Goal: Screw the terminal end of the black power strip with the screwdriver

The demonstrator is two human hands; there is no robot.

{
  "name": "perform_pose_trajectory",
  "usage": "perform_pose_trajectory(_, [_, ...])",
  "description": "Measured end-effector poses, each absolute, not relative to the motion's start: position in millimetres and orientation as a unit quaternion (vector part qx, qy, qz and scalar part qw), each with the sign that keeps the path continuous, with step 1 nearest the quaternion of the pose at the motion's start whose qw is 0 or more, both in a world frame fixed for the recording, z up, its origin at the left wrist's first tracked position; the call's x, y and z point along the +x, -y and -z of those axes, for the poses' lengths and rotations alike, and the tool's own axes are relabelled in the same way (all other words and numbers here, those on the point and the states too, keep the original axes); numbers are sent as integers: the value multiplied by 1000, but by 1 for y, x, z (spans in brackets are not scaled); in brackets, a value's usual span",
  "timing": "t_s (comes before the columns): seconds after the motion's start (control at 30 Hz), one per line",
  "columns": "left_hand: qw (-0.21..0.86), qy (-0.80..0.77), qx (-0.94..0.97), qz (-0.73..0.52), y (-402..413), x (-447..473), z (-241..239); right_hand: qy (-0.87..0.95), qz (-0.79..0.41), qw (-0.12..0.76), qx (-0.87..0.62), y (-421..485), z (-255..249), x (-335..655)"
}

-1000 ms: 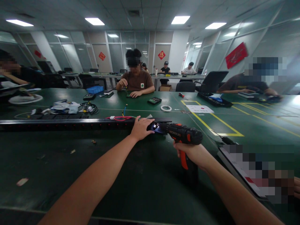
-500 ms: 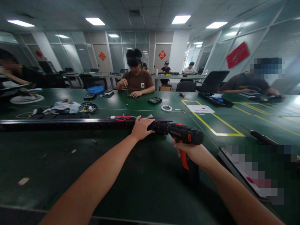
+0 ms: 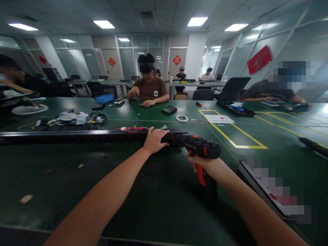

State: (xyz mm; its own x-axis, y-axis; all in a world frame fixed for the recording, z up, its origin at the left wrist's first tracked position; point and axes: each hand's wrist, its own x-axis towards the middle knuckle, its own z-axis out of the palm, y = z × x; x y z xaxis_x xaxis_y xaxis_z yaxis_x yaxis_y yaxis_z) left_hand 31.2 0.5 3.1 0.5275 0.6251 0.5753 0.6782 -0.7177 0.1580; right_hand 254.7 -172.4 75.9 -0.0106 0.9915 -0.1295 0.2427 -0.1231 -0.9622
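My left hand (image 3: 154, 140) grips the right end of a long black bar (image 3: 77, 136), thumb toward me and fingers over its top. The bar lies across the table, with small red marks spaced along its side. Red wires (image 3: 134, 129) with a white connector rest on top by my fingers. In my right hand (image 3: 206, 165) is a black and orange cordless drill (image 3: 201, 145), held by its handle. It points left, its front end meeting the end of the bar beside my left hand. The exact contact point is too dark to make out.
Beyond the bar lie a bundle of cables and bags (image 3: 71, 118), a roll of white tape (image 3: 181, 118) and a circuit board (image 3: 169, 110). A person (image 3: 151, 85) works opposite. At right are a thin dark tool (image 3: 314, 146) and a partly blurred tray (image 3: 263, 188).
The drill has shifted slightly left toward the bar's end. At the far right, the thin dark tool has moved right. My left hand and the bar have stayed put.
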Motion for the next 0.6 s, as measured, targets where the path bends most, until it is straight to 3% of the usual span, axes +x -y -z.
perform_pose_trajectory(0.33, [45, 388, -868, 306, 2, 32, -5, 515, -527, 394, -549, 172, -74, 262])
perform_pose_trajectory(0.6, [50, 383, -869, 309, 1, 32, -3, 529, -494, 388, -570, 172, -74, 258])
